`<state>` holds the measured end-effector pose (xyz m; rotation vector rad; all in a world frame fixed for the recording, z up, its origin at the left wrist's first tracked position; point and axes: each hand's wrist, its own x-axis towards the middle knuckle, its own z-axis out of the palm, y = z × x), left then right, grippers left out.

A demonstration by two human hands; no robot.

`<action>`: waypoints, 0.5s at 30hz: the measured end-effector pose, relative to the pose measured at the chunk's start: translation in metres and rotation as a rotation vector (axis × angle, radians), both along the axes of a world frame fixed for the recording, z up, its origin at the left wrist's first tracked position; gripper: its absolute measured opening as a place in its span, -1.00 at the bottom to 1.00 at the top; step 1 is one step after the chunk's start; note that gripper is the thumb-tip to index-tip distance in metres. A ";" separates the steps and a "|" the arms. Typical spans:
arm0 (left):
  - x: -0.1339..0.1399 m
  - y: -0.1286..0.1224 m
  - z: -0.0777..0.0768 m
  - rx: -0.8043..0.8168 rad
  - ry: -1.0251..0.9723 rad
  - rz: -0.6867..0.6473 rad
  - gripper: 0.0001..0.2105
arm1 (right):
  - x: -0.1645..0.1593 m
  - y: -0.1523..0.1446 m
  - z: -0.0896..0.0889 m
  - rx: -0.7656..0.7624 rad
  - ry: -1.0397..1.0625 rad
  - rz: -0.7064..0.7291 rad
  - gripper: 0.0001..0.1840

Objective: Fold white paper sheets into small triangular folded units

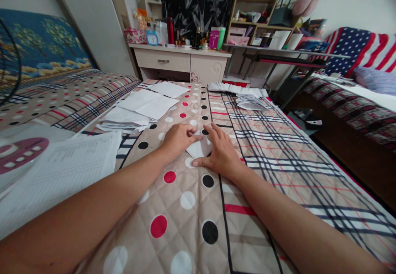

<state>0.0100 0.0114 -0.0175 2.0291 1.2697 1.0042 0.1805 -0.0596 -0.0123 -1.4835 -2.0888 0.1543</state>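
Note:
A small folded piece of white paper [198, 149] lies on the bedspread between my two hands. My left hand [179, 138] has its fingers curled, with thumb and forefinger closed on the paper's upper left part. My right hand [225, 152] rests over its right side, fingers spread, the thumb stretched along the lower edge; it partly hides the paper. Left of my hands, loose white sheets [157, 105] overlap above a stack of white papers [125, 119]. Beyond my right hand lie a fanned pile of folded papers [252, 102] and a long row of folded papers [235, 88].
The quilted bedspread [185, 232] has dots and checks. Printed sheets [74, 166] and a clear plastic bag [37, 135] lie at my left. Past the bed's far end stands a cream dresser [176, 61] with bottles and a blue clock [152, 38]. Another bed [349, 105] is at right.

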 end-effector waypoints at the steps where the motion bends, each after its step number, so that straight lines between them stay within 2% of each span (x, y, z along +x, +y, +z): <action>1: 0.000 0.001 0.000 -0.019 -0.024 -0.011 -0.78 | 0.001 0.002 0.000 0.004 0.042 0.009 0.07; 5: 0.000 0.002 0.000 -0.121 -0.125 -0.046 -0.82 | 0.007 0.009 0.001 0.021 0.191 0.016 -0.30; 9: -0.001 0.002 0.004 -0.190 -0.170 -0.125 -0.69 | 0.011 0.013 0.001 0.015 0.209 0.020 -0.43; 12: -0.007 0.003 0.008 -0.122 -0.078 -0.180 -0.54 | 0.013 0.015 0.000 0.015 0.218 0.041 -0.51; 15: -0.013 0.004 0.010 -0.079 0.003 -0.175 -0.51 | 0.014 0.016 -0.001 0.000 0.230 0.017 -0.52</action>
